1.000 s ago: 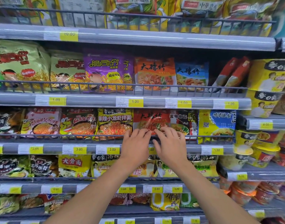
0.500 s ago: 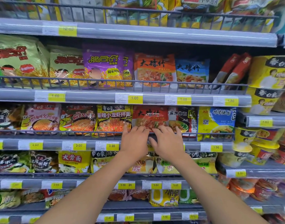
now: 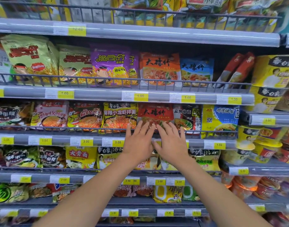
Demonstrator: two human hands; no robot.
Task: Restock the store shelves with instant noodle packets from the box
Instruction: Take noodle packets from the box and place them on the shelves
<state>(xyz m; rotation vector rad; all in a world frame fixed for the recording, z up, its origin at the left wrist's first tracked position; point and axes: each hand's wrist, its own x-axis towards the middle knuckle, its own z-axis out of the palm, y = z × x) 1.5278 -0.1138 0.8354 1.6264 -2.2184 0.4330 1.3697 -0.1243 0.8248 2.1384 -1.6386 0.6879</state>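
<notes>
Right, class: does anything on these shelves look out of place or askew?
Yes. Two red packets at the right end of the 1.00-priced shelf lean sideways, while the blue packet beside them stands upright, facing front.

red noodle packet (image 3: 155, 113), yellow price tags (image 3: 117, 142), grey shelf rail (image 3: 97, 140)

"1.00" on yellow price tag (image 3: 140, 96)

Glossy crinkled plastic noodle packets (image 3: 155, 114), grey metal wire rail (image 3: 91, 128) — smooth, shiny shelf edge strip (image 3: 94, 94)
</notes>
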